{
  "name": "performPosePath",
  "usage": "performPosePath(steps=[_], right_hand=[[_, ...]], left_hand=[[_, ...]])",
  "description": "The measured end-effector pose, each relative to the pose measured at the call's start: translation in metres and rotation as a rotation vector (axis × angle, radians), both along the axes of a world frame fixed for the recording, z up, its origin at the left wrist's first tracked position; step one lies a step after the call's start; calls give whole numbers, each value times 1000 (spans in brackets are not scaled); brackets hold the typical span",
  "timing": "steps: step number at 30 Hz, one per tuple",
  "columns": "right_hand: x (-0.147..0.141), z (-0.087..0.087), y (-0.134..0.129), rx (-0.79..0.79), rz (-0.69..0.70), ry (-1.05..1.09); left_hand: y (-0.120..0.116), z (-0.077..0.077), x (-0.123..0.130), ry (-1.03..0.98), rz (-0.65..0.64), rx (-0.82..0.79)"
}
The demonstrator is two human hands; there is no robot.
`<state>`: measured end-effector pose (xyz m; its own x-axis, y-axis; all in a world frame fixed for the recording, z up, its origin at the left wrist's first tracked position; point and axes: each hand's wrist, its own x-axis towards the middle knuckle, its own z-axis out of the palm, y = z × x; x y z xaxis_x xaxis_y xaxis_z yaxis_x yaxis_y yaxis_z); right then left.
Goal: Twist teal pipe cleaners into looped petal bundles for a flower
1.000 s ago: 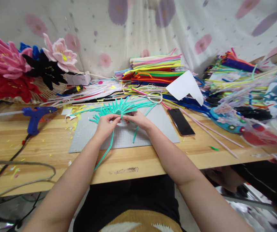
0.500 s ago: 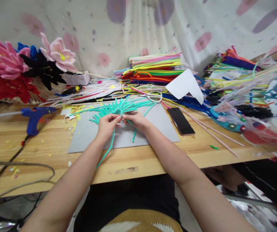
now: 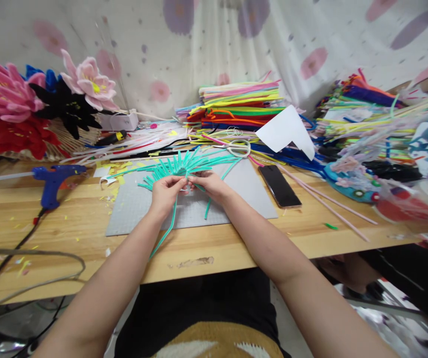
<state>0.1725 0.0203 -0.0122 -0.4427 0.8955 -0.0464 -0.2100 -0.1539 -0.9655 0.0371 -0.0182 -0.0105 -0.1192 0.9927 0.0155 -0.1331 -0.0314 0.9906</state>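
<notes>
A fan of teal pipe cleaners point(image 3: 172, 166) spreads out just beyond my fingertips, above a grey cutting mat point(image 3: 135, 214). My left hand point(image 3: 165, 194) pinches the near edge of the fan, thumb against fingers. Close beside it, my right hand point(image 3: 211, 184) is closed in a pinch on the same piece. One long teal strand hangs from between the hands down over the table's front edge. Another strand bends down past the right hand to the mat. The exact spot between the fingertips is mostly hidden.
A blue glue gun point(image 3: 51, 184) lies left, its cord trailing forward. Scissors point(image 3: 236, 147) and a black phone point(image 3: 280, 186) are at the right. Behind are stacked pipe cleaners point(image 3: 239, 112), white paper point(image 3: 286, 130) and fuzzy flowers point(image 3: 8, 94). Part of another person shows at lower right.
Almost nothing differs. Both hands keep their pinch on the teal pipe cleaners in the same place, with only a slight shift of the view.
</notes>
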Motion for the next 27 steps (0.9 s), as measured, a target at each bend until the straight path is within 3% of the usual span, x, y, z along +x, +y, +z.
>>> performPosePath(steps=[14, 19, 23, 27], right_hand=[[-7, -4, -2, 227, -60, -41], [-7, -6, 1, 287, -106, -148], [-5, -3, 1, 313, -54, -213], [2, 5, 0, 210, 62, -280]], left_hand=[[1, 2, 8, -168, 159, -184], [0, 8, 5, -181, 91, -238], [2, 8, -1, -120, -14, -200], [7, 4, -1, -82, 48, -237]])
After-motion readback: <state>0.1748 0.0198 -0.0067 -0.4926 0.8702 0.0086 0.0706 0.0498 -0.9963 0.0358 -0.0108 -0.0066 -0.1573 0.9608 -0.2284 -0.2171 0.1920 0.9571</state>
